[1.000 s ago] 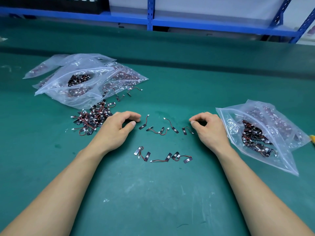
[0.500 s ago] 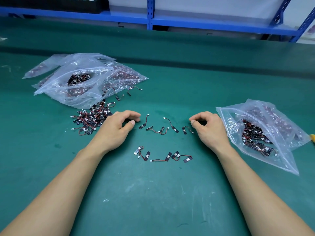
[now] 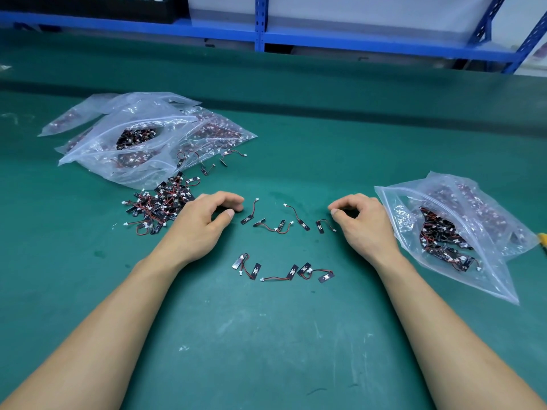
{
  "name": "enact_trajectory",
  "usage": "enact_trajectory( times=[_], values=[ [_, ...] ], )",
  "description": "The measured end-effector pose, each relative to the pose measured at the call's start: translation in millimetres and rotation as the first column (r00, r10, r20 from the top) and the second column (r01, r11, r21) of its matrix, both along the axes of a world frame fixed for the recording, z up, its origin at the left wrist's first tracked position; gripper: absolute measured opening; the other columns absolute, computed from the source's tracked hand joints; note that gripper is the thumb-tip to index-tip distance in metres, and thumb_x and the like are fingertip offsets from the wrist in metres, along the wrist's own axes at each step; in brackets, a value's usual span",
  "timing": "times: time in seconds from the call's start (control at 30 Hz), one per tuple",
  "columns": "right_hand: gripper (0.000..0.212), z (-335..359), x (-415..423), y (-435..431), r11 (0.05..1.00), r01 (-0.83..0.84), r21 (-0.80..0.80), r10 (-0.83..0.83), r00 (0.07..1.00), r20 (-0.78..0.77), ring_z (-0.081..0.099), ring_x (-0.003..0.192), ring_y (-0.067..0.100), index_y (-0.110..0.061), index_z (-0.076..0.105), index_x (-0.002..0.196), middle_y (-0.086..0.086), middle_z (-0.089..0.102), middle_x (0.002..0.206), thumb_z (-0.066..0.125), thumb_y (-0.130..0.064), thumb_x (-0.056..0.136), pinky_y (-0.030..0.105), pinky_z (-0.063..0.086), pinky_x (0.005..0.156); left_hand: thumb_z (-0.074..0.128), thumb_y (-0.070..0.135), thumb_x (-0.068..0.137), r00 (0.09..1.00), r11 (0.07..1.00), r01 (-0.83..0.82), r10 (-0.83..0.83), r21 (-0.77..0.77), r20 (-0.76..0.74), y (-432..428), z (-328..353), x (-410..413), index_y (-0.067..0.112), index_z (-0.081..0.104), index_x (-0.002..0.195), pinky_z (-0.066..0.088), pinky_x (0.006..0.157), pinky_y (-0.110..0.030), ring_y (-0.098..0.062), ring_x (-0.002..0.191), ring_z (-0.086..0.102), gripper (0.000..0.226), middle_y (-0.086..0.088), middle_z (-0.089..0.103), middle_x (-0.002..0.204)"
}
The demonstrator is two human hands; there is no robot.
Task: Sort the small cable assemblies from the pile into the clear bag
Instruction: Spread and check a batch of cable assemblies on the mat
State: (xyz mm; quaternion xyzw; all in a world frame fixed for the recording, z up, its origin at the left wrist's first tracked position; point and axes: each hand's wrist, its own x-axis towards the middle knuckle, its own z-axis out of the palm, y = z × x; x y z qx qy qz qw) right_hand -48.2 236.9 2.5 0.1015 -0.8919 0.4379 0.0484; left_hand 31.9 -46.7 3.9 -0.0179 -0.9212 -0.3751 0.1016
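A: The hands?
B: Both loosely curled on the bench (image 3: 266,335), holding nothing.
A: The pile (image 3: 159,205)?
B: Just beside the left hand (image 3: 204,226); the clear bag (image 3: 485,279) is by the right hand (image 3: 365,227). Loose assemblies (image 3: 278,224) lie between, other bags (image 3: 142,164) behind.

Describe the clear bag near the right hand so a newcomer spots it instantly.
Look at the right side of the green table, just past the right hand. The clear bag lies there alone, with black-and-red assemblies heaped inside. The other bags sit stacked at far left, beside the loose pile.
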Motion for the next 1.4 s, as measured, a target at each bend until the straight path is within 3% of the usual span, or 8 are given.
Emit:
enact_trajectory(
  times=[0.2,0.6,0.83,1.13,1.4],
  values=[
    [0.022,0.1,-0.1,-0.7,1.000,0.000,0.003,0.000,1.000,-0.013,0.057,0.101,0.019,-0.030,0.068,0.078,-0.016,0.064,0.088,0.066,-0.010,0.089,0.000,0.033,0.069,0.055,0.007,0.098,1.000,1.000,0.000,0.000,-0.004,0.000,-0.1,0.0,0.4,0.022,0.065,0.120,0.033,0.090,-0.005,-0.007,0.108,0.055,0.028,0.019,0.069,0.109],
    [0.020,0.0,-0.8,-0.2,1.000,-0.007,-0.008,0.007,1.000,0.008,0.059,0.102,0.022,-0.028,0.070,0.080,-0.009,0.068,0.092,0.065,-0.011,0.089,0.019,0.040,0.076,0.055,0.006,0.098,1.000,1.000,0.003,-0.003,-0.003,-0.009,0.0,-0.3,0.3,0.023,0.066,0.118,0.032,0.089,-0.003,-0.006,0.108,0.055,0.028,0.020,0.068,0.108],
    [0.021,0.0,-0.4,0.3,1.000,-0.007,-0.017,0.007,1.000,0.012,0.059,0.102,0.022,-0.029,0.069,0.079,-0.011,0.067,0.091,0.065,-0.011,0.089,0.023,0.040,0.078,0.054,0.006,0.098,1.000,1.000,0.000,0.000,0.002,-0.013,-0.2,-0.9,0.4,0.023,0.066,0.118,0.033,0.090,-0.005,-0.006,0.108,0.055,0.029,0.022,0.068,0.106],
    [0.018,-0.6,-0.7,0.0,1.000,0.006,0.007,-0.006,1.000,0.007,0.056,0.102,0.020,-0.026,0.071,0.081,-0.014,0.065,0.089,0.065,-0.011,0.089,0.001,0.034,0.070,0.051,-0.003,0.096,1.000,1.000,0.003,-0.003,-0.014,-0.018,-2.0,-4.0,-1.9,0.024,0.067,0.117,0.032,0.090,-0.002,-0.005,0.108,0.055,0.037,0.020,0.068,0.106],
    [0.017,0.1,0.1,-0.1,1.000,0.003,0.015,-0.003,1.000,0.000,0.055,0.101,0.018,-0.025,0.071,0.083,-0.014,0.064,0.088,0.065,-0.010,0.090,-0.001,0.033,0.069,0.051,-0.002,0.097,1.000,1.000,0.006,-0.005,0.008,-0.020,-2.6,-4.9,-2.0,0.024,0.067,0.116,0.034,0.092,-0.004,-0.005,0.110,0.056,0.036,0.018,0.069,0.107]
  ],
)
